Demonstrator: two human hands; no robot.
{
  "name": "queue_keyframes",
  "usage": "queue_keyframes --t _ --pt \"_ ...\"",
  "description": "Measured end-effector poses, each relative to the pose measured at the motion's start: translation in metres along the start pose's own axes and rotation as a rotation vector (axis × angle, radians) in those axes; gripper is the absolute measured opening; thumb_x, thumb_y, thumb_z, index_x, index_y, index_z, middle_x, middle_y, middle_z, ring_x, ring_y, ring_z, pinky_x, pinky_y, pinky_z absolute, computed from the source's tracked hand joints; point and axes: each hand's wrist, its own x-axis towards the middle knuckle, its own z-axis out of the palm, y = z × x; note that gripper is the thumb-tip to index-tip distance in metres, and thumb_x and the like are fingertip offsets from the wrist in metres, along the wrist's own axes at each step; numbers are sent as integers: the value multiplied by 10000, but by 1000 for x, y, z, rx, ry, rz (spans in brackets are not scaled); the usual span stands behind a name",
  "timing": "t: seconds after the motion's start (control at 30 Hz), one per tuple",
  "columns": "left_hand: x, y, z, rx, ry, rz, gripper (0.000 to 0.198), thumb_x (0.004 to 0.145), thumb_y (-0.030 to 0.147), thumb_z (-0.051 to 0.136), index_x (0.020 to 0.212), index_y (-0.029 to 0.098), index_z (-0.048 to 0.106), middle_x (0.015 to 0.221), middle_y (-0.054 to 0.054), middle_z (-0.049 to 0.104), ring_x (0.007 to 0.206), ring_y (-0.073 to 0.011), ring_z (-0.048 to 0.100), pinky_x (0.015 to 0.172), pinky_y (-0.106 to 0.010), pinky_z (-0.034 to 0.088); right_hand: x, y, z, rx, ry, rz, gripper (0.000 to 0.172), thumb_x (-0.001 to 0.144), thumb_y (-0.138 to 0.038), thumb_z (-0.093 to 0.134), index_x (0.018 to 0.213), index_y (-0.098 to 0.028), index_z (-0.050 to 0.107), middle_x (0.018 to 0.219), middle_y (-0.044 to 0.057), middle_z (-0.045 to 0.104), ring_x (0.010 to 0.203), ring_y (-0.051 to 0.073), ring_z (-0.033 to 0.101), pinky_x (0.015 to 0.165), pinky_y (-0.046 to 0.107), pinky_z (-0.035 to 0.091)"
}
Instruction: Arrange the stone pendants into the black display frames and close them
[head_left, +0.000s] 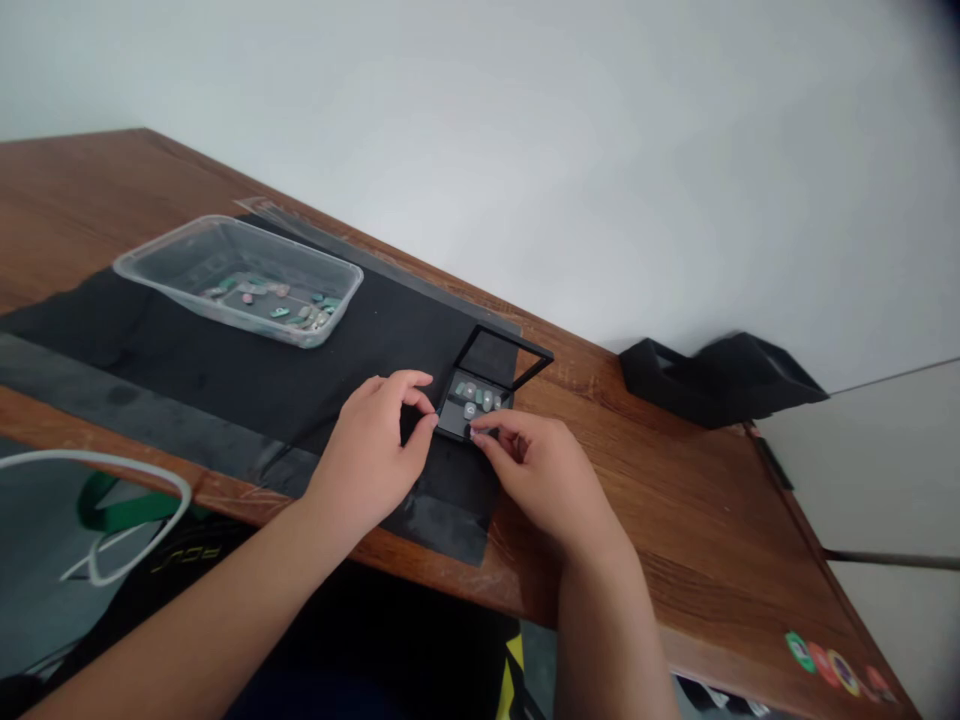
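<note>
Two pinches on case [474, 402], just ahead of both: left hand [371, 455] at its left corner, right hand [544, 480] at near rim; lid [504, 357] tilts away, long axis crosswise.

lid [496, 356] upright behind box [474, 404], tub [341, 296] well apart left, bare mat [225, 372] between

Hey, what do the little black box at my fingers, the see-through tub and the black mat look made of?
Small black box: likely hard plastic, matte black, with a thin stiff lid frame. Tub: thin clear plastic, glossy; the stones inside show through its walls. Mat: probably felt or similar cloth, dull black with no shine.
</note>
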Motion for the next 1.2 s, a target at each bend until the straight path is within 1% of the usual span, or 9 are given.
queue_keyframes --t 0.2,0.4,0.57,0.67,0.73,0.8,0.9,1.07,1.2 --pt "1 1 -1 -71 -4 -15 224 921 171 572 1142 200 594 994 -28 719 1014 -246 627 994 -465 457 1 0 0 -37 8 26 167 923 -312 632 1009 -304 775 616 -37 602 573 141 520 561 258 310" --pt "-1 6 -2 -141 54 13 238 966 167 505 1177 213 604 1031 -35 677 1004 -215 619 942 -402 483 3 0 1 -91 75 63 155 911 -312 643 993 -312 774 625 -36 611 578 145 534 553 259 290" --pt "1 11 -1 -145 66 41 316 1011 160 421 1284 192 575 1035 -64 645 999 -222 593 954 -416 479 4 0 1 -105 139 81 190 886 -316 677 1063 -311 747 628 -41 608 600 152 553 558 259 295" --pt "3 14 0 -175 68 68 298 1021 156 395 1207 208 623 1091 -72 653 1044 -228 590 976 -421 475 4 -1 0 -123 147 95 138 883 -297 675 1000 -299 747 627 -41 607 599 149 549 556 259 288" --pt "5 16 0 -189 8 90 285 1019 152 395 1139 216 645 1106 -67 663 1064 -229 594 988 -425 473 4 -2 0 -142 145 100 69 881 -286 671 903 -278 736 626 -38 606 595 145 540 548 259 273" --pt "7 18 1 -205 -92 97 263 1008 145 415 1086 217 656 1086 -55 673 1050 -223 606 974 -419 482 4 -3 0 -162 145 101 62 884 -280 665 851 -262 714 631 -34 610 593 144 535 544 260 258" --pt "10 22 0 -238 -156 80 231 992 139 449 1050 218 658 1069 -39 684 1034 -209 626 951 -398 497 5 -3 3 -183 142 99 67 899 -264 638 907 -264 705 656 -29 634 592 146 540 552 260 248" --pt "13 21 -1 -275 -94 62 206 990 184 479 1082 223 660 1079 -31 696 1028 -199 648 948 -384 514 6 -2 7 -210 120 77 131 931 -257 585 961 -279 711 724 -8 680 621 156 565 569 262 264" --pt "15 16 0 -254 -64 34 184 965 207 532 1060 230 688 1071 -31 723 1018 -212 666 951 -399 522 7 -3 6 -182 149 68 148 936 -263 575 978 -278 716 709 -9 673 612 154 565 573 258 285"
